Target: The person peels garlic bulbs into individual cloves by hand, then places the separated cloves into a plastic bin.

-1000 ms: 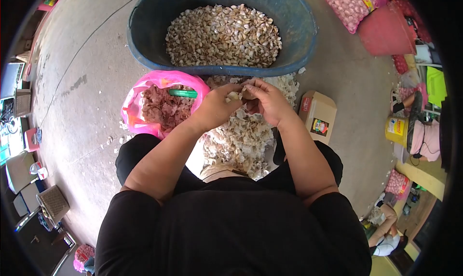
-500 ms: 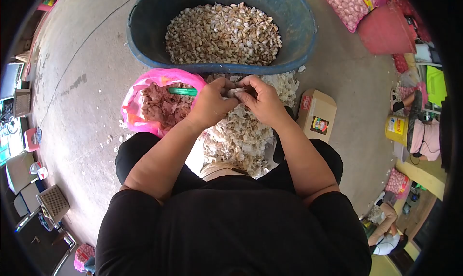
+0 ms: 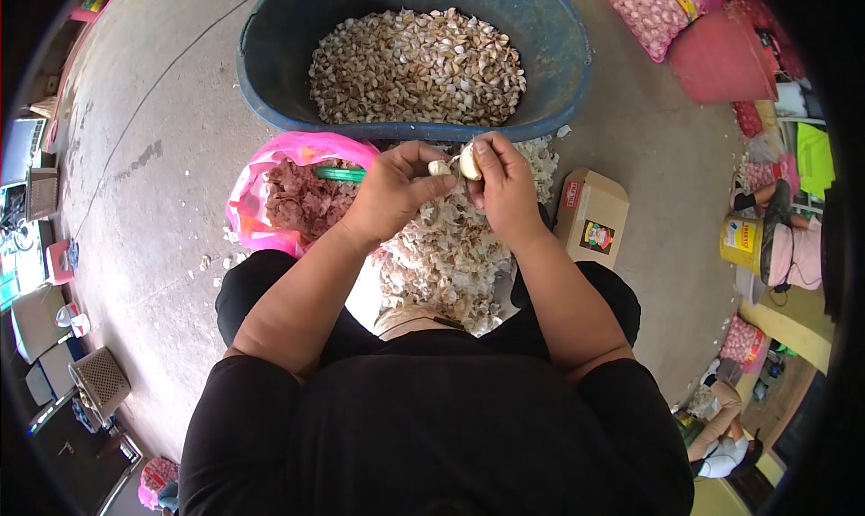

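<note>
My left hand (image 3: 403,187) pinches a small pale garlic clove (image 3: 439,168) between thumb and fingers. Close beside it, my right hand (image 3: 505,178) grips a larger cream-coloured garlic clove (image 3: 469,164). Both hands are held over a heap of papery garlic skins (image 3: 441,264) between my knees. Just beyond them stands a big blue tub (image 3: 270,92) with a bed of loose garlic cloves (image 3: 414,65) in it. Left of my left hand is a pink plastic bag (image 3: 248,178) holding reddish skins (image 3: 302,196) and a green object (image 3: 341,174) whose kind I cannot make out.
A cardboard box (image 3: 577,232) lies on the concrete floor at right. Farther right are a mesh sack of garlic (image 3: 649,20), a red tub (image 3: 721,56), a yellow bucket (image 3: 741,237) and other people seated. A woven basket (image 3: 101,378) stands at far left.
My hands have drawn slightly apart. Garlic that was mostly hidden between the fingers now shows as separate pieces, one in each hand.
</note>
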Demonstrator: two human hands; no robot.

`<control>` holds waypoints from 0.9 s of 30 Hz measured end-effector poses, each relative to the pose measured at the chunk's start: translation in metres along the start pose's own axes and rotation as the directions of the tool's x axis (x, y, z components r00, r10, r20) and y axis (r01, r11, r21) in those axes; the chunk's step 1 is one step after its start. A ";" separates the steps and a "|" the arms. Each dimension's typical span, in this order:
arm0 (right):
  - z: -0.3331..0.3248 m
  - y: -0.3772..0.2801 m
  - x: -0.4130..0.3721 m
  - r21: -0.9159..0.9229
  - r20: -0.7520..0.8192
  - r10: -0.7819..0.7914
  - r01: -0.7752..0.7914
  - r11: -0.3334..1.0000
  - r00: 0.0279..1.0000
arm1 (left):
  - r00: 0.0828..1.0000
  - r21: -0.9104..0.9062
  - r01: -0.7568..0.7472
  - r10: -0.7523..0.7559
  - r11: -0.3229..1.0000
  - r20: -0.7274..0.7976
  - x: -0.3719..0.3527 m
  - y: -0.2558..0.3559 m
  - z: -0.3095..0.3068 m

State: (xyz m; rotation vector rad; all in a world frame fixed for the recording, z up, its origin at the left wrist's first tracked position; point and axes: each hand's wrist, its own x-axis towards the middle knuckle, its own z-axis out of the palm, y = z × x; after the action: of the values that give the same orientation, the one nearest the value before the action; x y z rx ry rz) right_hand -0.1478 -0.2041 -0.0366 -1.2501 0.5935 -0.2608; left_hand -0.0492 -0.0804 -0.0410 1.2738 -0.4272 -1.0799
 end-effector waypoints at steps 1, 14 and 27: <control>-0.005 0.004 0.002 0.140 0.060 0.023 -0.031 0.990 0.998 | 1.000 -0.039 0.024 -0.024 0.999 0.006 0.001 0.002 0.000; -0.009 0.000 0.000 -0.111 0.210 0.163 -0.142 0.984 0.964 | 0.995 -0.192 0.061 -0.074 0.980 -0.059 0.006 -0.011 -0.005; -0.006 0.012 0.007 -0.299 0.152 0.099 -0.050 0.953 0.983 | 0.983 -0.514 0.107 -0.168 0.851 -0.074 0.005 0.000 -0.008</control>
State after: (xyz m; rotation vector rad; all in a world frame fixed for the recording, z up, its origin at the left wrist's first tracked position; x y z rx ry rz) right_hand -0.1471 -0.2089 -0.0507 -1.5161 0.5476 -0.0024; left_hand -0.0410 -0.0804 -0.0452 0.8926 0.0493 -1.1375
